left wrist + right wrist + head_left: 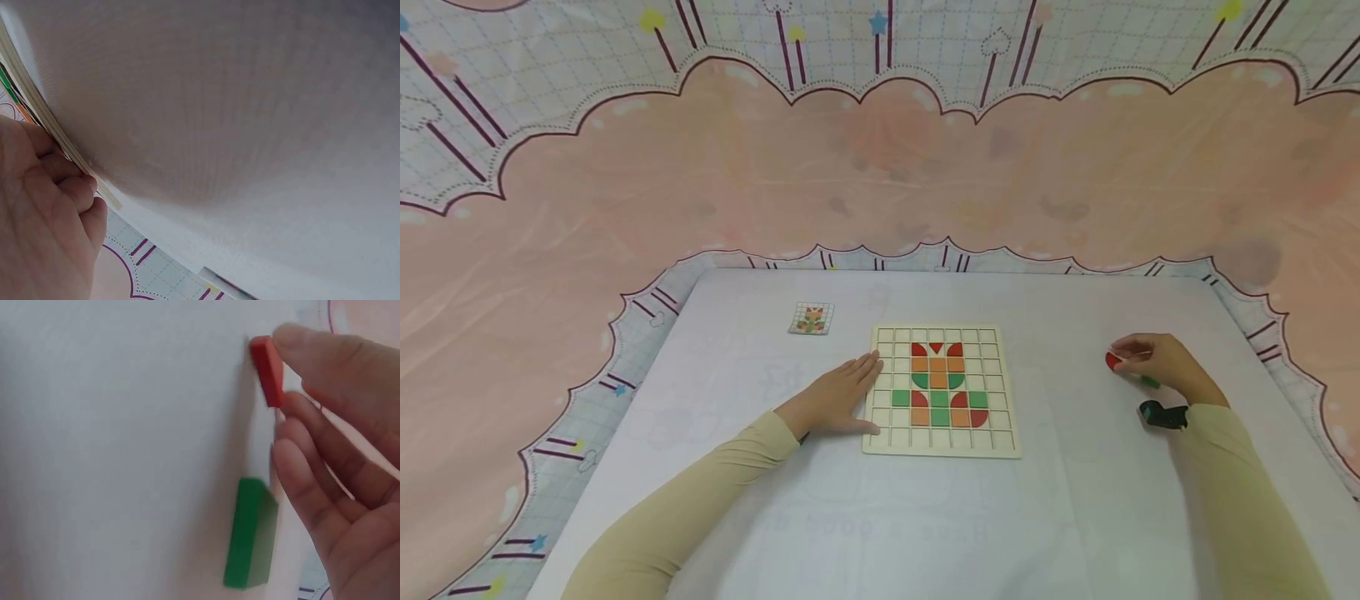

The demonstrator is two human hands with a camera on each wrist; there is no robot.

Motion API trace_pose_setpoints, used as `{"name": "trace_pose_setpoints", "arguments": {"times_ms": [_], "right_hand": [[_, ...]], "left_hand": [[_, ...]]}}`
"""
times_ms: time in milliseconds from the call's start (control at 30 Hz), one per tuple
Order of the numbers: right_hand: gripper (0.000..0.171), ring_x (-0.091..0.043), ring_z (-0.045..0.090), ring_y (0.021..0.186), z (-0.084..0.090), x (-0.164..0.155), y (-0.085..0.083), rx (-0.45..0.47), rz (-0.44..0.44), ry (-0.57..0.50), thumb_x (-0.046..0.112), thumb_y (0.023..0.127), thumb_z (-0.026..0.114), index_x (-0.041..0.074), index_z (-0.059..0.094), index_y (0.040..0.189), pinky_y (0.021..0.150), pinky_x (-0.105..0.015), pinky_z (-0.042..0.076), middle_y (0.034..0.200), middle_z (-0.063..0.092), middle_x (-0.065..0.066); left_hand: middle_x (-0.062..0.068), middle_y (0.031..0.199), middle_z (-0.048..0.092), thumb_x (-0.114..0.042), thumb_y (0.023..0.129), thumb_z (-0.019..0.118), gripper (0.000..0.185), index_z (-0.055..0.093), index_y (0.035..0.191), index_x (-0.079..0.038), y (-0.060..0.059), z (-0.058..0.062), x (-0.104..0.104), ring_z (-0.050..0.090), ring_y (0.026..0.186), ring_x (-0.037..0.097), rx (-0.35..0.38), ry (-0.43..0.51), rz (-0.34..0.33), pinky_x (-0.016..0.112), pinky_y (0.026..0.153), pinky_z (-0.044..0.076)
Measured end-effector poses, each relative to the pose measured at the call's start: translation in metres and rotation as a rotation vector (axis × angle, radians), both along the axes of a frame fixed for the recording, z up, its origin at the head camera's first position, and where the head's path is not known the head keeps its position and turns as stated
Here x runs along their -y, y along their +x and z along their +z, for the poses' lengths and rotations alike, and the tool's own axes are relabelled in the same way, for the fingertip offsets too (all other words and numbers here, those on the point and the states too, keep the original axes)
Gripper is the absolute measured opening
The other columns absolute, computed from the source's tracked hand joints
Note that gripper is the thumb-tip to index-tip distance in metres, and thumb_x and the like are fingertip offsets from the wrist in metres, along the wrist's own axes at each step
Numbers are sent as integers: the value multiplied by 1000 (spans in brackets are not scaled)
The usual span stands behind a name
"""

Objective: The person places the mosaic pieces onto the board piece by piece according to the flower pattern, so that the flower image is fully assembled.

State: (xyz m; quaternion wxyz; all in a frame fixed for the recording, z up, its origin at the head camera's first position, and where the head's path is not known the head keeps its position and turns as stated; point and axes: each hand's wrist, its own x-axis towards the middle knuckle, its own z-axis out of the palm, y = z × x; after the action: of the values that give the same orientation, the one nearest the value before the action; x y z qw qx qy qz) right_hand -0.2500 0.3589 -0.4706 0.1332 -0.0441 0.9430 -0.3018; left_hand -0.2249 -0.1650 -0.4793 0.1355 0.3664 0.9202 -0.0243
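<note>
My left hand (838, 396) rests against the left edge of a square wooden grid board (940, 446), fingers on its upper left side and thumb at its lower left corner. Red, orange and green pieces fill cells of the board in a flower-like pattern. In the left wrist view, the fingers (78, 190) lie along the board's rim. Off to the right, my right hand (1161, 362) pinches a small red piece (267, 370) between thumb and fingertips. Just below that hand a green piece (242, 534) lies on the white tabletop.
A small pattern card (811, 318) lies behind the board to the left, printed with a similar coloured figure on a grid. Beneath the right wrist is a dark wrist-worn device (1161, 414). A patterned cloth (925, 183) hangs beyond the table's back edge.
</note>
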Motion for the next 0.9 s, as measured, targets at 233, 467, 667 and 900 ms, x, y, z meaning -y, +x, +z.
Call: {"name": "trace_pose_setpoints", "arguments": {"times_ms": [233, 467, 667, 900], "right_hand": [[46, -28, 58, 93, -4, 0, 2, -59, 4, 62, 27, 79, 75, -5, 63, 110, 78, -33, 48, 100, 65, -20], [35, -32, 59, 90, -5, 7, 1, -98, 30, 73, 13, 80, 71, -7, 64, 108, 81, -43, 52, 98, 66, -23], [36, -38, 58, 93, 0, 12, 1, -78, 57, 74, 11, 80, 71, -9, 63, 109, 85, -53, 50, 100, 64, -27], [34, -36, 58, 95, 1, 21, 0, -63, 58, 73, 12, 82, 69, -7, 63, 110, 87, -52, 49, 106, 64, -27]], "left_hand": [[17, 158, 5, -73, 82, 46, 106, 9, 150, 0, 0, -2, 1, 9, 147, 27, -16, -6, -7, 38, 120, 17], [17, 158, 5, -73, 81, 46, 106, 9, 150, -1, -1, -3, 0, 9, 147, 27, -13, -7, -8, 38, 120, 17], [17, 158, 5, -72, 82, 46, 106, 10, 150, 0, 0, -1, 0, 9, 147, 28, -12, -3, -8, 38, 120, 18], [17, 158, 5, -72, 82, 46, 106, 9, 150, 0, 1, 1, -1, 8, 147, 27, -6, 1, -2, 38, 120, 17]]}}
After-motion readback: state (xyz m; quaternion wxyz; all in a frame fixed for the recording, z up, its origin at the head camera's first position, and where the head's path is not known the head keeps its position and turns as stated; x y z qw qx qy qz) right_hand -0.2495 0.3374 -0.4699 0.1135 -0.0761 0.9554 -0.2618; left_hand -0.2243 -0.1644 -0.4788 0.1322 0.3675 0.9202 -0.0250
